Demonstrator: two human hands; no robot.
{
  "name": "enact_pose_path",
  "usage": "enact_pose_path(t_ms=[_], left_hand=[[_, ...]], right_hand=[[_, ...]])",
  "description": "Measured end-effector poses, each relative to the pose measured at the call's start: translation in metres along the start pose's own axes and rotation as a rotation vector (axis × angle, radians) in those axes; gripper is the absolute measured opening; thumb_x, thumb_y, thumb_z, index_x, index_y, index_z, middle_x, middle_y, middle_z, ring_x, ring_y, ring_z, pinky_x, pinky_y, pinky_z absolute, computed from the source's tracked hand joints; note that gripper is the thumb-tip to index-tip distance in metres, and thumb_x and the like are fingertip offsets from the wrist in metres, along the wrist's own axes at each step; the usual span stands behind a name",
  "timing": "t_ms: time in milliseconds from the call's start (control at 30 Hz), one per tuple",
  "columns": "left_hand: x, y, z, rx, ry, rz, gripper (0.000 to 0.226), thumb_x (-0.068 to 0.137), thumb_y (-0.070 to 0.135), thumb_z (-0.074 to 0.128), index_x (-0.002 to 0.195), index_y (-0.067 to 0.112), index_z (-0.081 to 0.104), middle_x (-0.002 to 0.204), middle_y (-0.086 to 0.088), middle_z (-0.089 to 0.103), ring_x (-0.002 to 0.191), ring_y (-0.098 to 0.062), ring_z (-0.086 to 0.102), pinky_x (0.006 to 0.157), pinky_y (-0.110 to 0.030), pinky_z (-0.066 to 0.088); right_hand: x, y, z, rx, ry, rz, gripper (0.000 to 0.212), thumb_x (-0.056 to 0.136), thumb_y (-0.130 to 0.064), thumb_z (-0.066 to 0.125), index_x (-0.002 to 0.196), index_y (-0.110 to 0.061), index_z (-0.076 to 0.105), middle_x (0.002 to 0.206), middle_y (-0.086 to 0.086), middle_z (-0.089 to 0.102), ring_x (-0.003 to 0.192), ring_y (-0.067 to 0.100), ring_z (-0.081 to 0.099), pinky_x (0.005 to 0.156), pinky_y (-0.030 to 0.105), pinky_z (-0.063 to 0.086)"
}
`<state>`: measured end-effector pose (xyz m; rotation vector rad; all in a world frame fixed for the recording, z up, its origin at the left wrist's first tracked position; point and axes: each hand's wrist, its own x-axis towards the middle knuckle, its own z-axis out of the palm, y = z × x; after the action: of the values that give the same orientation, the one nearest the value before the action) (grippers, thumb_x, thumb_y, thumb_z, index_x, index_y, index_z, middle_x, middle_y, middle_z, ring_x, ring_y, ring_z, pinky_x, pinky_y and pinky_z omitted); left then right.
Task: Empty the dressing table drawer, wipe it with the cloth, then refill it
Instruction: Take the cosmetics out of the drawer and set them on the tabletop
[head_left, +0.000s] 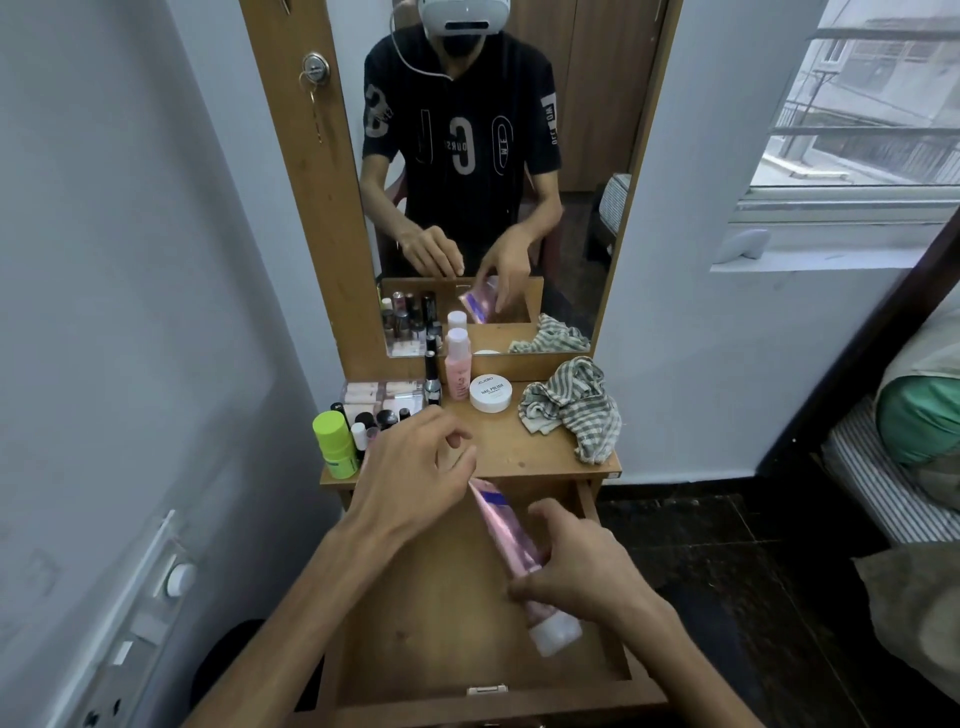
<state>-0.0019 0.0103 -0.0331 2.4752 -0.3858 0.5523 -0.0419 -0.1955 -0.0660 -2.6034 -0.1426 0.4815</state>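
Note:
The wooden drawer (415, 623) of the dressing table is pulled out towards me. My right hand (576, 566) grips a pink tube (506, 535) with a white cap, held slanted over the drawer's right side. My left hand (415, 467) hovers over the table's front edge with loosely curled fingers and holds nothing. A green-and-white striped cloth (571, 405) lies crumpled on the right of the tabletop (519, 452). Apart from the tube, the drawer's visible floor is bare.
Several cosmetics stand on the tabletop's left: a lime green bottle (335, 441), small dark bottles, a pink bottle (458, 366) and a white nail polish jar (490, 392). A mirror (467, 156) rises behind. A wall is at the left and a bed (893, 483) at the right.

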Motion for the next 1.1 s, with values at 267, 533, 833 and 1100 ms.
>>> enact_pose_path(t_ms=[267, 533, 833, 1100], left_hand=[[0.016, 0.025, -0.014, -0.162, 0.111, -0.068, 0.025, 0.092, 0.040, 0.067, 0.112, 0.025, 0.071, 0.104, 0.014, 0.067, 0.086, 0.003, 0.060, 0.069, -0.016, 0.048], [0.045, 0.032, -0.021, -0.253, 0.216, -0.107, 0.037, 0.090, 0.040, 0.066, 0.123, 0.023, 0.065, 0.116, 0.010, 0.066, 0.091, -0.004, 0.066, 0.070, -0.020, 0.057], [0.027, 0.026, 0.000, -0.258, 0.247, -0.189, 0.024, 0.088, 0.016, 0.073, 0.111, 0.020, 0.071, 0.104, 0.010, 0.067, 0.081, -0.003, 0.063, 0.064, -0.011, 0.051], [-0.007, 0.031, 0.029, -0.285, 0.175, -0.158, 0.018, 0.086, 0.010, 0.074, 0.098, 0.024, 0.071, 0.091, 0.017, 0.064, 0.076, -0.008, 0.063, 0.063, -0.014, 0.049]], right_hand=[[0.006, -0.023, -0.042, 0.278, 0.116, -0.142, 0.076, 0.070, -0.035, 0.093, 0.136, -0.029, 0.055, 0.107, -0.014, 0.064, 0.090, 0.003, 0.065, 0.072, 0.017, 0.052], [0.096, -0.050, -0.033, 0.442, 0.569, -0.231, 0.072, 0.064, -0.062, 0.087, 0.123, -0.035, 0.054, 0.109, -0.011, 0.066, 0.091, 0.007, 0.069, 0.077, 0.032, 0.064], [0.125, -0.056, -0.019, 0.392, 0.589, -0.218, 0.073, 0.079, -0.044, 0.086, 0.138, -0.023, 0.048, 0.129, 0.000, 0.059, 0.109, 0.013, 0.062, 0.092, 0.032, 0.057], [0.107, 0.000, -0.066, 0.223, 0.801, -0.063, 0.062, 0.087, -0.033, 0.078, 0.144, -0.021, 0.056, 0.138, 0.004, 0.062, 0.123, 0.023, 0.059, 0.105, 0.044, 0.054]])
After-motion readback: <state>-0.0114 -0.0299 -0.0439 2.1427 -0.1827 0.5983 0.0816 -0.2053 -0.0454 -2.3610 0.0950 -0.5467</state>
